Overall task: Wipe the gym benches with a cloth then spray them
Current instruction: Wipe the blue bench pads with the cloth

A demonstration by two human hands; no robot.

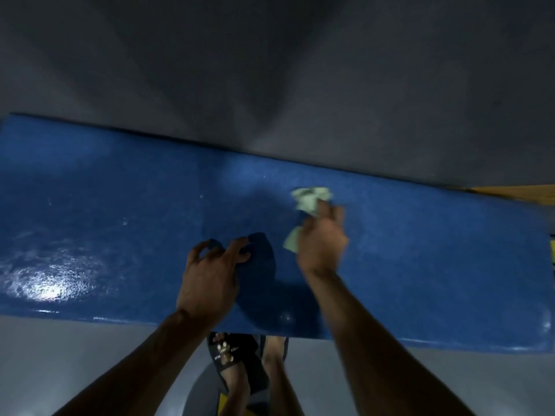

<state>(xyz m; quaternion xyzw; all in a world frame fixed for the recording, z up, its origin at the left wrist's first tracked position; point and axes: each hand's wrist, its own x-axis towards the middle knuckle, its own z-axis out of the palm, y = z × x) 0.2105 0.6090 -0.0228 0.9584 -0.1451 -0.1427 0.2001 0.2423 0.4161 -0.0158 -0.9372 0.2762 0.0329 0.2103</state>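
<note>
Grey floor (60, 355) lay nearest to us, dim and smooth, and on it we saw our own legs in dark printed shorts (234, 352) just below the near edge of the blue padded worktop (105, 205). Both our bare forearms reached up from the bottom of the view over that edge. Our left hand (210, 274) rested on the blue surface close to the near edge, its fingers (237, 244) bent and spread so that the tips touched the padding, and it held nothing. Just beside it, a little farther in, our right hand (322, 244) gripped the pale green cloth (309, 199), crumpled, with one bunch sticking out past the fingertips onto the padding and a smaller flap showing at the left side of the palm. That hand was blurred, so we could not tell how each finger lay around the cloth. Toward the left end the worktop shone with a bright wet-looking glare, and small glints dotted the middle. Beyond the far edge ran more grey floor crossed by broad shadows, and at the far right a strip of wood-coloured surface (519, 192) met the corner of the padding.
</note>
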